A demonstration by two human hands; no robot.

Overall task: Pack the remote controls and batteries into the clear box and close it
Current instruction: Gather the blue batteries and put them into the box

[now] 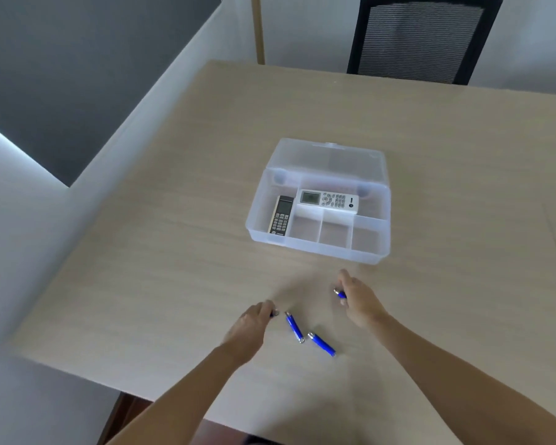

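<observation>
The clear box [371, 250] sits mid-table with its lid [328, 159] open and leaning back. A white remote [328, 201] lies in its long rear compartment and a dark remote [280, 215] in the left one; the three small front compartments are empty. Two blue batteries [294, 327] [321, 343] lie loose on the table in front of me. My right hand [358, 300] is closed on another blue battery [340, 293], held just above the table. My left hand [252, 327] pinches a mostly hidden battery [274, 313] at the table surface.
A light wood table [174, 268] carries everything, its left edge running diagonally beside a grey wall. A black mesh chair [421, 40] stands at the far side. A wooden post [258, 27] rises behind the far edge.
</observation>
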